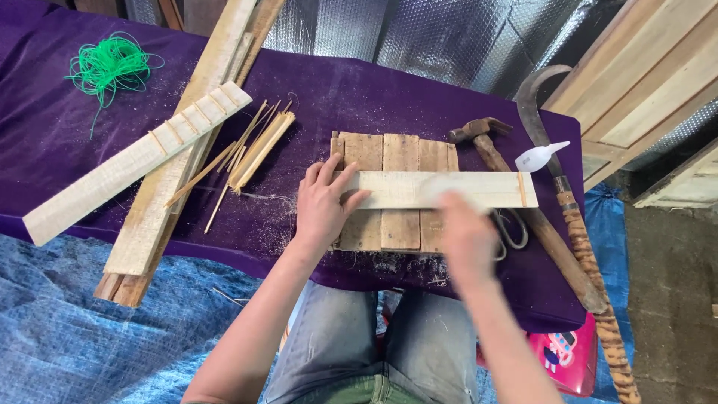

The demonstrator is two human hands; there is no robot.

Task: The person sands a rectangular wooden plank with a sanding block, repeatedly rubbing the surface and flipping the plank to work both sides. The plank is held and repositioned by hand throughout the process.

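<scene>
My left hand (323,203) presses flat on the left end of a pale wooden strip (493,188) that lies across a small board of several joined planks (393,153). My right hand (465,238) is blurred with motion over the middle of the strip, fingers curled; whether it holds anything I cannot tell. The strip has a thin band near its right end. Both rest on a purple cloth-covered table (314,97).
A hammer (490,142), a sickle with a wrapped handle (576,217), a white glue bottle (540,155) and scissors (512,228) lie to the right. Thin bamboo slivers (250,153), a banded pale strip (134,161), long planks (194,112) and green string (111,66) lie to the left.
</scene>
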